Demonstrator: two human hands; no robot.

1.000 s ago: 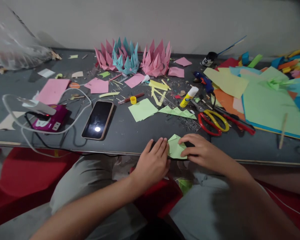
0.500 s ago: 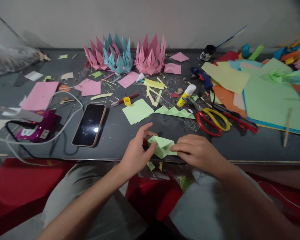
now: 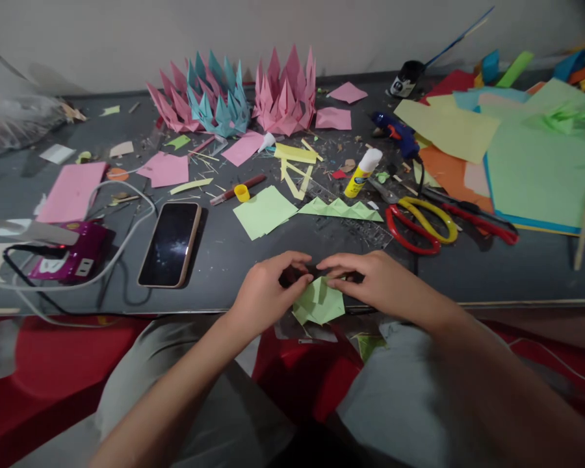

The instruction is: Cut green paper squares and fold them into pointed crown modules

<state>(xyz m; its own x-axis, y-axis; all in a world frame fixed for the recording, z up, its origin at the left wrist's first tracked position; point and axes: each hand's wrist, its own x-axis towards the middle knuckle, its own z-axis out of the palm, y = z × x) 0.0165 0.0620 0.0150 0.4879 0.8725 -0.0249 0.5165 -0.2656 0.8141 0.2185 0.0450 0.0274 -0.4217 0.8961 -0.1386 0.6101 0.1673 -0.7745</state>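
A creased piece of light green paper (image 3: 320, 301) is held at the table's front edge, its lower part hanging past the edge. My left hand (image 3: 273, 281) pinches its upper left corner between thumb and fingers. At the upper right, my right hand (image 3: 370, 276) grips it the same way, fingertips close to the left ones. Just beyond lie a stack of light green paper squares (image 3: 266, 211) and a folded green strip with a row of peaks (image 3: 340, 208). A yellow glue stick (image 3: 363, 173) stands tilted behind the strip.
Red-and-yellow-handled scissors (image 3: 413, 227) and a blue glue gun (image 3: 394, 134) lie to the right, near piled coloured sheets (image 3: 546, 162). A phone (image 3: 170, 244) and a purple power adapter (image 3: 73, 250) with cables lie left. Pink and blue folded paper crowns (image 3: 286, 97) stand at the back.
The green paper has been turned and brought toward me, now overhanging the table edge. Both hands have moved closer together at its upper side.
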